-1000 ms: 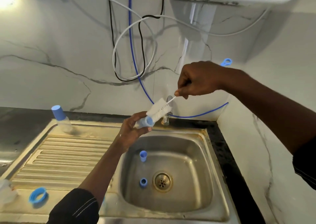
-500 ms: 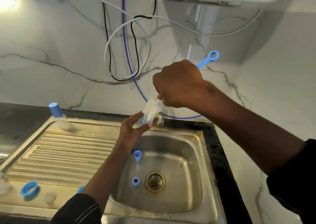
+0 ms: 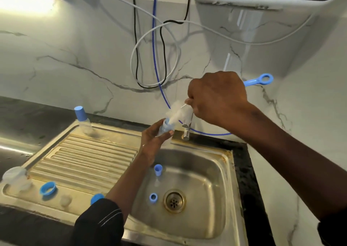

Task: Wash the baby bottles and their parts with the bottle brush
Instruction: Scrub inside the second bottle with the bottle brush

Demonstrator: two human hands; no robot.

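Baby bottle (image 3: 164, 128), small and clear with blue at its mouth, is gripped in the left hand (image 3: 153, 141) above the back rim of the steel sink (image 3: 230, 170), just beside the tap (image 3: 187, 125), its mouth tilted up toward the bottle brush (image 3: 178, 112). The right hand (image 3: 217, 97), fingers curled round the brush's blue handle and pinching its wire stem, has closed in on the bottle over the past second. The bare stem that showed between hand and bristles is almost gone, and the white bristles now sit partly in the neck. This looks like an inward scrubbing stroke, with the bottle's inside mid-wash. A capped bottle (image 3: 82, 120) stands on the drainboard (image 3: 84, 157), a blue ring (image 3: 47, 188) lies near its front edge, and two blue caps (image 3: 158, 169) lie in the sink, apparently unwashed
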